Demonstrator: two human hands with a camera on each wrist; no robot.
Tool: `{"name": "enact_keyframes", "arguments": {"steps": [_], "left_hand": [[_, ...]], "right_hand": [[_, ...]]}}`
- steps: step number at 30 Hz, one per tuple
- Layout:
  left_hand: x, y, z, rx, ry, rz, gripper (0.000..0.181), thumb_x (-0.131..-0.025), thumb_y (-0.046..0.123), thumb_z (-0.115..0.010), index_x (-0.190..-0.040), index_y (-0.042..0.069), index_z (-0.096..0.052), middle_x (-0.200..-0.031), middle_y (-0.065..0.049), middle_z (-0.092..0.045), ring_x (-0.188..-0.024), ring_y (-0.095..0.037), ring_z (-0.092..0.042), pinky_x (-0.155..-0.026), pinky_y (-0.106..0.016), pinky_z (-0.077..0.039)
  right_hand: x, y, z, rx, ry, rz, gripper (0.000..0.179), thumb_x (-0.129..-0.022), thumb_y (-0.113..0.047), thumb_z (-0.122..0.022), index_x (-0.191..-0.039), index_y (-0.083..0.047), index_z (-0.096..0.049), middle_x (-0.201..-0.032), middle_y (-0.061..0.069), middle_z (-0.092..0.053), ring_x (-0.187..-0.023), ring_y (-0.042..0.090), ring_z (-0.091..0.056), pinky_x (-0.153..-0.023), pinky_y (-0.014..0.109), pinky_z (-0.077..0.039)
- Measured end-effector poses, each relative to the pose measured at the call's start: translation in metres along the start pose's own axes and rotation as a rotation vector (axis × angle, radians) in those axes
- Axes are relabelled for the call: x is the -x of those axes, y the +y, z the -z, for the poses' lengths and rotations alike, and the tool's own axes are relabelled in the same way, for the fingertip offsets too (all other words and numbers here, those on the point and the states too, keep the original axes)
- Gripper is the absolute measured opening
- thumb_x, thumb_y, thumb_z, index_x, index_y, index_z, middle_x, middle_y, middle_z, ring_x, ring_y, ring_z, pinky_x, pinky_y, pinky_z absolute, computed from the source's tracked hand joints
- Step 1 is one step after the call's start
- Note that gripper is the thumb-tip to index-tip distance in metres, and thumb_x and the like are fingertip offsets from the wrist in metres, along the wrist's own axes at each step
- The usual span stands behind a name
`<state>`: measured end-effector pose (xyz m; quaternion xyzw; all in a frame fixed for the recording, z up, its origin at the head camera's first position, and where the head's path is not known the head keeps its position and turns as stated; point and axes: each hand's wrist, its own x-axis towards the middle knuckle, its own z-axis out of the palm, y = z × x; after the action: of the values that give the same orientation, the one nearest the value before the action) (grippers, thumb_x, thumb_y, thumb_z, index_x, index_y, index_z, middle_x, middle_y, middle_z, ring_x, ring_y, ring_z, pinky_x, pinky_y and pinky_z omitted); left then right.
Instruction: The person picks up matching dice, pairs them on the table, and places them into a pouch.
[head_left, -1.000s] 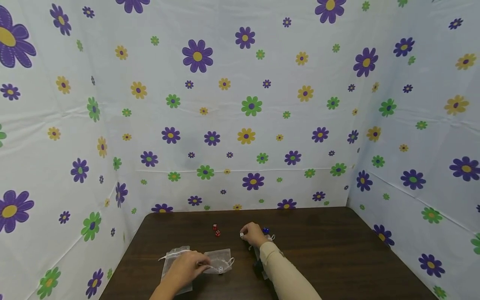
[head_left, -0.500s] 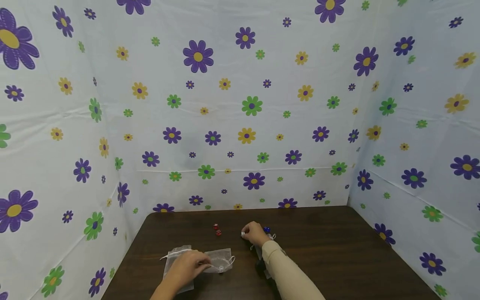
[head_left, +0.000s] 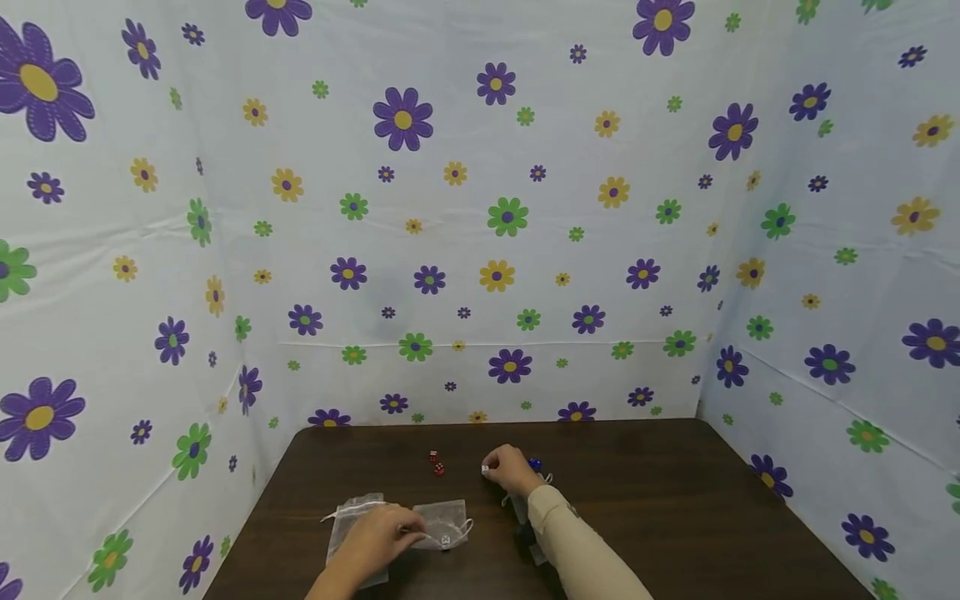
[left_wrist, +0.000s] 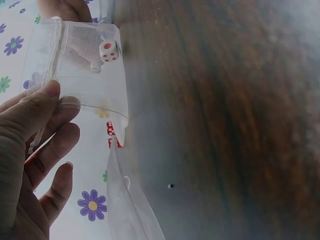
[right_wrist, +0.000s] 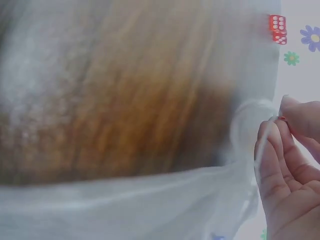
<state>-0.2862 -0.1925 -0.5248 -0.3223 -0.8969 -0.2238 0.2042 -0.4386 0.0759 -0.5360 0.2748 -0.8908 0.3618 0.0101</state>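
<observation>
In the head view my left hand point(head_left: 382, 537) pinches the edge of a sheer white drawstring bag point(head_left: 438, 515) between thumb and fingers. A white die with red dots point(left_wrist: 108, 51) shows at the bag in the left wrist view, apparently inside it. Out over the table, my right hand point(head_left: 512, 469) pinches a small white die point(head_left: 485, 470) at its fingertips. In the right wrist view that die is mostly hidden by the thumb and fingers, and a white cord loop point(right_wrist: 250, 112) appears beside them. Two red dice point(head_left: 439, 469) lie to the left of this hand.
Another sheer bag point(head_left: 341, 525) lies partly beneath my left hand. A third bag point(head_left: 519, 507) is partly covered by my right forearm, with blue dice point(head_left: 535, 463) just beyond it. Flower-print cloth point(head_left: 495, 317) surrounds the dark wooden table point(head_left: 645, 500).
Both hands keep nearly the same place and grip. The head view shifts slightly.
</observation>
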Motion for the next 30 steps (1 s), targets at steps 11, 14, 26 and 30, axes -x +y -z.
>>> {"name": "enact_keyframes", "arguments": {"steps": [11, 14, 26, 30], "left_hand": [[-0.003, 0.000, 0.006, 0.006, -0.018, 0.039, 0.009, -0.084, 0.015, -0.083, -0.086, 0.021, -0.076, -0.082, 0.010, -0.072, -0.074, 0.001, -0.063, -0.064, -0.024, -0.054], [-0.002, 0.000, 0.003, 0.013, -0.027, 0.050, 0.009, -0.084, 0.016, -0.083, -0.086, 0.021, -0.076, -0.082, 0.010, -0.072, -0.074, 0.002, -0.062, -0.064, -0.024, -0.054], [-0.006, 0.000, 0.003, -0.012, -0.023, 0.056, 0.007, -0.086, 0.019, -0.082, -0.088, 0.022, -0.076, -0.083, 0.012, -0.072, -0.075, 0.002, -0.062, -0.065, -0.024, -0.054], [0.000, -0.002, 0.001, 0.026, -0.023, 0.071, 0.006, -0.086, 0.019, -0.082, -0.087, 0.021, -0.076, -0.082, 0.010, -0.072, -0.074, 0.003, -0.062, -0.063, -0.023, -0.053]], "right_hand": [[-0.009, -0.015, 0.011, 0.030, -0.021, 0.011, 0.009, -0.093, -0.005, -0.072, -0.098, 0.001, -0.077, -0.085, 0.001, -0.069, -0.072, 0.010, -0.058, -0.065, 0.028, -0.051], [-0.006, -0.019, 0.012, 0.037, -0.040, 0.021, 0.010, -0.093, -0.005, -0.072, -0.098, 0.001, -0.077, -0.086, 0.001, -0.069, -0.073, 0.009, -0.058, -0.065, 0.028, -0.052], [0.001, -0.064, 0.016, 0.028, -0.052, 0.126, 0.012, -0.094, -0.009, -0.072, -0.102, -0.001, -0.077, -0.085, 0.000, -0.070, -0.073, 0.007, -0.060, -0.066, 0.025, -0.052], [0.007, -0.081, 0.015, 0.020, -0.065, 0.174, 0.011, -0.094, -0.010, -0.073, -0.102, -0.003, -0.077, -0.083, -0.002, -0.070, -0.070, 0.003, -0.059, -0.065, 0.023, -0.052]]}}
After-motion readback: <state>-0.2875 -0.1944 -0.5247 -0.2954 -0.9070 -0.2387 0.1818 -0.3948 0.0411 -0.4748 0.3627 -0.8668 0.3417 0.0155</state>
